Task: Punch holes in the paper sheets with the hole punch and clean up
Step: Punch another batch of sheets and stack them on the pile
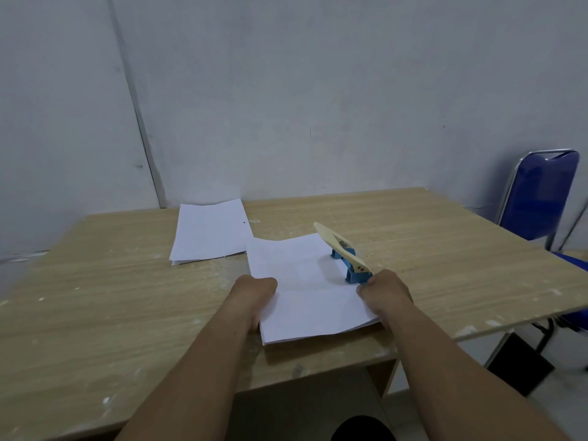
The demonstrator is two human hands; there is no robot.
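A near stack of white paper sheets lies on the light wood-grain table, its right edge seated in the blue hole punch with cream lever. The left hand is curled, gripping the stack's left edge. The right hand grips the right edge, touching the punch's near end. A second white paper pile rests farther back, left.

Dim, even, cool light; no glare. Soft faint shadows beside paper on surface. Whole frame slightly soft; forearms nearest camera blurred. Wide-angle bend: surface edges bow, wall seam left of paper leans.
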